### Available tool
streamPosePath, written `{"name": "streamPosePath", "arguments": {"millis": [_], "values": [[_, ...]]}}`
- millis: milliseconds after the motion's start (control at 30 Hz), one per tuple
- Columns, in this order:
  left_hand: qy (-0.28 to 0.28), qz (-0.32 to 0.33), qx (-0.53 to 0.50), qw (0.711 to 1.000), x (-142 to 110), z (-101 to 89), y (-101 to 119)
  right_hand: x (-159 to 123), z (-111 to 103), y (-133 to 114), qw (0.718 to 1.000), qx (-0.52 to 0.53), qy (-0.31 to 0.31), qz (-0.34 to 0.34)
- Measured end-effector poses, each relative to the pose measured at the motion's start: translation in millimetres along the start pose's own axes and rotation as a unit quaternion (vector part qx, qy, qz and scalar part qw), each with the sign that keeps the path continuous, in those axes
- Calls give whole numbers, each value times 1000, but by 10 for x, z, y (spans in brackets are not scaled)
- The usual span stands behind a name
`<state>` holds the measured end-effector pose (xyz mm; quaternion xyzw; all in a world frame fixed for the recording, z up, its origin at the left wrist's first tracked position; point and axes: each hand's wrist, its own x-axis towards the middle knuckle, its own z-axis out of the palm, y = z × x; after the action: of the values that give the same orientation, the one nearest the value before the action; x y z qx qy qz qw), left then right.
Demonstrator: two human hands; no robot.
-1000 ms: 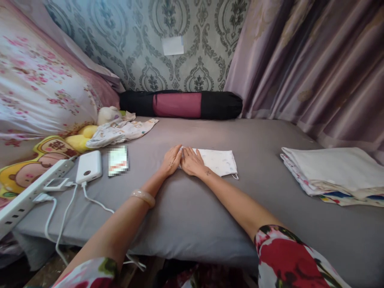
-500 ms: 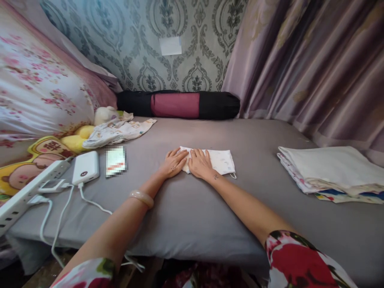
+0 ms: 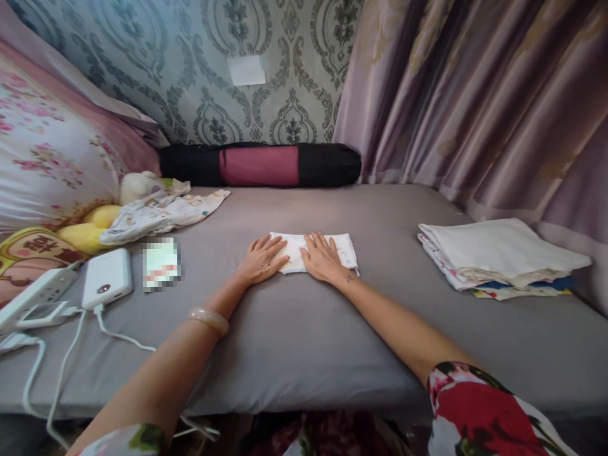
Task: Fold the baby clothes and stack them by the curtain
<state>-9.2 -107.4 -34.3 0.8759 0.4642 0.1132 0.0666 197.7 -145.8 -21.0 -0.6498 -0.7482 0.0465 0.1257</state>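
Left hand (image 3: 263, 261) and right hand (image 3: 323, 256) lie flat on a folded white cloth (image 3: 294, 254)

Take the cloth as the clock's centre, with 12 toward the wall (image 3: 190, 57). The left hand lies at the 9 o'clock end, its fingers over that edge. The right hand rests on the 3 o'clock side of the middle, its heel past the near edge. Neither hand grips anything: both are palm down, fingers slightly spread, with a strip of cloth showing between them. The cloth's 3 o'clock end shows beyond the right hand, with a small loop (image 3: 357, 272) at the 4 o'clock corner.

Grey sheet (image 3: 380, 221) surrounds the cloth. Toward 3 a broad stretch of it runs to a stack of folded cloths (image 3: 503, 253), well apart. Toward 12 a band reaches a black and maroon roll (image 3: 259, 166); toward 6 the sheet runs between the forearms to its near edge. The 9 o'clock side is tighter: a pixelated flat object (image 3: 162, 261) lies there, with a white power bank (image 3: 109, 275) just beyond. At 10 lies a crumpled patterned cloth (image 3: 166, 216).
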Motion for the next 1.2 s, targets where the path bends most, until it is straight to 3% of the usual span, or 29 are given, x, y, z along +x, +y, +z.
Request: {"name": "streamPosePath", "arguments": {"millis": [233,333,467,667,900,1000,1067,1200], "values": [[5,0,16,1000,3,14,-6,-10,29,-29,1000,-6,22,-4],[10,1,21,1000,3,26,-13,7,14,-3,1000,1,3,-7],[8,3,23,1000,3,34,-21,-20,-44,121,999,11,-47,-2],[-1,0,22,1000,6,19,-9,-145,-112,376,997,-37,-32,55],[-10,-6,8,1000,4,-6,6,-153,-69,408,997,-21,-42,69],[-15,-10,-22,1000,13,-11,-26,-77,-152,484,994,52,-68,74],[-25,-12,-63,998,35,-27,-75,-22,-263,605,988,118,-48,89],[-2,-63,-158,985,118,-133,-164,-14,-517,917,966,162,2,200]]}}
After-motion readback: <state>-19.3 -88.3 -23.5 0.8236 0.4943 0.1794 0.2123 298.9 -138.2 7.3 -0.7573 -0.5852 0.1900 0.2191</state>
